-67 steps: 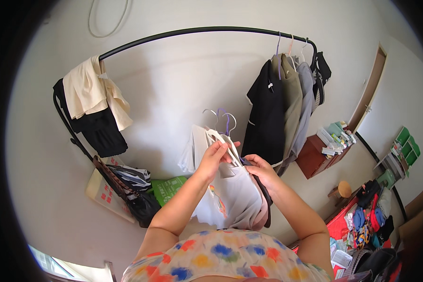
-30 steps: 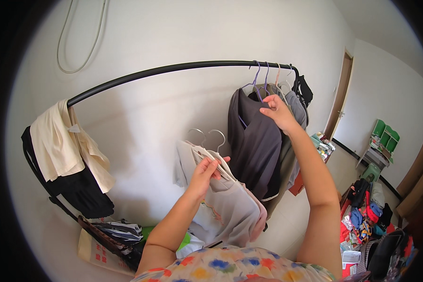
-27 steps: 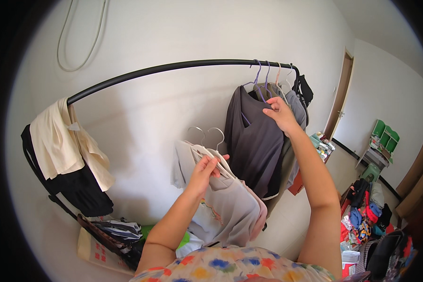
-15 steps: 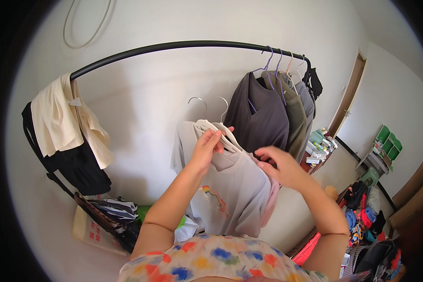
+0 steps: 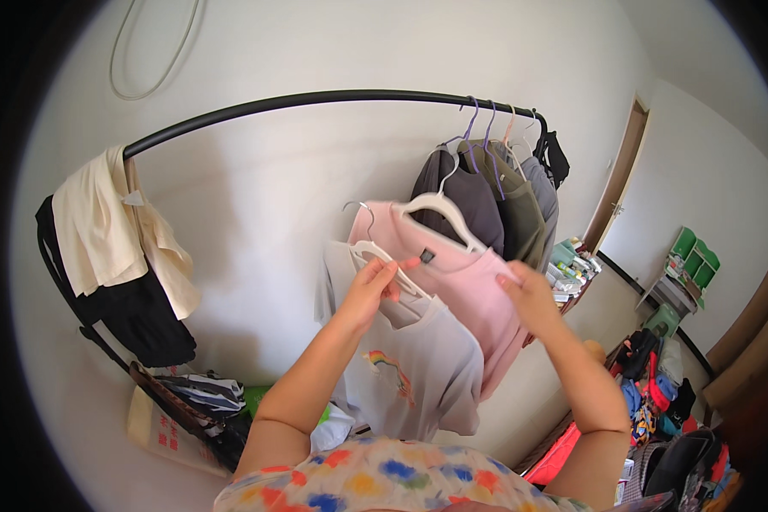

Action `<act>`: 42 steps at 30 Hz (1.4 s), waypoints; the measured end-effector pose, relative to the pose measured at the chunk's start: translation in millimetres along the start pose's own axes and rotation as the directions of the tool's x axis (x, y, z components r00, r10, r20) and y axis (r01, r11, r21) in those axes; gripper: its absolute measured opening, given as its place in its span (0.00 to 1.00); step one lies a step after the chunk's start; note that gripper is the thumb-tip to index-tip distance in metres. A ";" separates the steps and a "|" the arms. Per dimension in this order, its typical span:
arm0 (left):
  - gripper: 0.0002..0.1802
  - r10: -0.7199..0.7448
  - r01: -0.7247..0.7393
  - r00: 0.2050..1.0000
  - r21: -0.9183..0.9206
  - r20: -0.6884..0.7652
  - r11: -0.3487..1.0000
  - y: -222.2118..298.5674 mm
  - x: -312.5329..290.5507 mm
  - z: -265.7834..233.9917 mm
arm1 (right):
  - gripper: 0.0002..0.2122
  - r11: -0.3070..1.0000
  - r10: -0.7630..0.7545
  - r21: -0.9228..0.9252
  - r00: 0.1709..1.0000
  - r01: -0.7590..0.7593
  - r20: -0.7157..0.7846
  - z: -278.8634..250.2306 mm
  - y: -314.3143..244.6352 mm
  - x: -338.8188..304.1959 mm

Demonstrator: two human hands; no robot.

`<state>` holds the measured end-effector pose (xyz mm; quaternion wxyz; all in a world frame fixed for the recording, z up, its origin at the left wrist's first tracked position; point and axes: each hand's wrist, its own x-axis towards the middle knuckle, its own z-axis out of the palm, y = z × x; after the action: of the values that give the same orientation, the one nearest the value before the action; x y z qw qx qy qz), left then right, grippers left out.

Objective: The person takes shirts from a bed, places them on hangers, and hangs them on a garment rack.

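Note:
My left hand point(image 5: 372, 288) is closed on the white hanger point(image 5: 369, 248) of a light grey shirt point(image 5: 410, 363) with a rainbow print on its front. One of its fingers reaches over to the pink top's neckline. Behind the grey shirt hangs the pink top point(image 5: 474, 286) on a second white hanger point(image 5: 442, 206), fanned out to the right. My right hand point(image 5: 533, 300) pinches the pink top at its right shoulder. Both garments are held in front of the rack, their hooks free of the bar.
A black clothes rail point(image 5: 316, 100) curves across the wall. Dark grey point(image 5: 469, 192) and olive shirts point(image 5: 520, 224) hang at its right end. Cream cloth point(image 5: 98, 222) and black trousers point(image 5: 149, 320) drape its left end. Piled clothes point(image 5: 657, 375) lie at the right, near a green stool point(image 5: 661, 320).
My right hand has moved right and drawn the pink top out from behind the grey shirt, so its front and hanger now show. My left hand stays at the grey shirt's hanger.

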<state>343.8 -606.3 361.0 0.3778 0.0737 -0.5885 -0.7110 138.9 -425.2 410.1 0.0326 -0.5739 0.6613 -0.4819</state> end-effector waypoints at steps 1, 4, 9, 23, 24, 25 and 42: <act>0.12 -0.029 0.029 1.000 0.027 0.004 0.999 -7.1 0.1 -7.6 | 0.07 0.998 -0.017 0.051 0.999 0.019 -0.040 -6.8 -1.2 10.1; 0.12 -0.039 0.039 0.999 0.041 0.001 0.998 -9.5 -9.3 -17.4 | 0.07 0.993 0.035 0.113 0.995 -0.025 -0.093 -20.7 -29.9 44.5; 0.13 -0.060 0.059 0.998 0.061 0.019 0.996 -2.3 -15.7 -8.0 | 0.10 0.978 0.032 0.208 0.989 -0.001 -0.144 -27.1 -32.0 95.4; 0.11 -0.015 0.010 0.998 0.073 0.062 0.997 11.6 -5.6 -17.8 | 0.12 0.952 -0.225 -0.273 0.919 0.137 -0.322 3.4 -28.3 99.6; 0.11 -0.017 0.013 0.998 0.073 0.062 0.997 12.7 -2.5 -17.7 | 0.12 0.911 -0.371 -0.330 0.843 0.249 -0.388 3.0 -32.6 93.6; 0.13 -0.014 0.006 0.998 0.116 0.064 0.993 13.4 -0.1 -19.1 | 0.12 0.912 -0.368 -0.325 0.847 0.250 -0.383 3.0 -39.6 86.2; 0.12 0.018 -0.046 0.967 0.103 0.254 0.994 26.1 41.7 4.6 | 0.09 0.988 -0.022 -0.153 0.999 0.017 -0.030 51.6 -60.1 -15.0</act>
<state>323.7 -629.4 399.8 0.3067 -0.0066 -0.6706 -0.6754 218.5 -436.8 415.5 -0.0266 -0.5734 0.6911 -0.4392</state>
